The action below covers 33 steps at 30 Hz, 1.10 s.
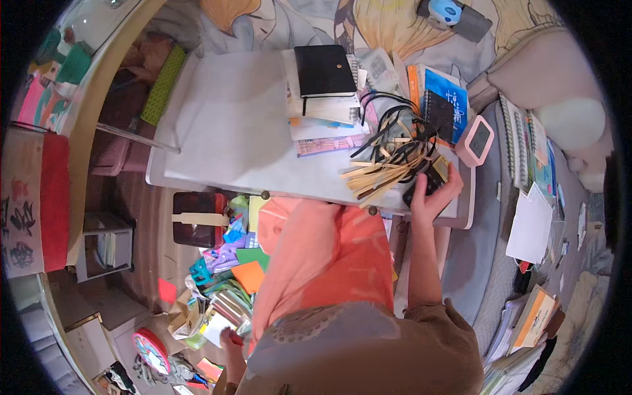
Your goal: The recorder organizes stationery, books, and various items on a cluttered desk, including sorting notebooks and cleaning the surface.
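At the right end of the white table [222, 123], my right hand [439, 195] is closed around a small dark object [434, 180], with a yellowish piece by the fingertips. Beside it spreads a bundle of black cords [387, 123] and tan flat strips [370, 177]. My left hand [231, 338] hangs low by my left side, above papers and books on the floor; whether it holds anything cannot be made out. A black notebook [326, 71] tops a stack of papers. Behind the cords lie a black spiral notebook [438, 116] and a blue book [447, 84].
A pink-framed digital clock [476, 140] stands at the table's right edge. Books, bags and papers [247, 276] crowd the floor to my left, near a dark red box [197, 219]. Spiral notebooks [516, 143] and a white pad [531, 227] lie on the bed at right.
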{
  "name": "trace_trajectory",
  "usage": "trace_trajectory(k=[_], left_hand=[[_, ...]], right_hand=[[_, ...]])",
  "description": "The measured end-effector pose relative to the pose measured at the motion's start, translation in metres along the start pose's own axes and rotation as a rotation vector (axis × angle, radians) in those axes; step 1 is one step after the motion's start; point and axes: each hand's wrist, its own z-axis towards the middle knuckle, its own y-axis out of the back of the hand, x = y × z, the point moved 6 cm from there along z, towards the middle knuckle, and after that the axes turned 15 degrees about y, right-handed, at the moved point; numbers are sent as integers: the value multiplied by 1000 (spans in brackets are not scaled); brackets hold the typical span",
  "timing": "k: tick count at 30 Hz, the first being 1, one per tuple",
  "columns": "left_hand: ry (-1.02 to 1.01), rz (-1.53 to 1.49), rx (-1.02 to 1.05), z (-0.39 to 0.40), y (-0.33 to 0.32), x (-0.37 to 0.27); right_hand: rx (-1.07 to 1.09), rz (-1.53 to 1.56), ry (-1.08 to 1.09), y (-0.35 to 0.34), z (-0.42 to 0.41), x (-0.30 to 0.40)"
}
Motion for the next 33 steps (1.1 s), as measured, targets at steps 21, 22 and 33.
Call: trace_trajectory(k=[21,22,33], left_hand=[[531,-25,890,-185,-447,-83],[543,-53,936,-185,-452,-79],[354,-26,801,-177,-450,-89]], right_hand=[[84,34,-355,70,-55,-54],[234,-27,-307,69,-60,-44],[570,-178,2,62,-59,-44]])
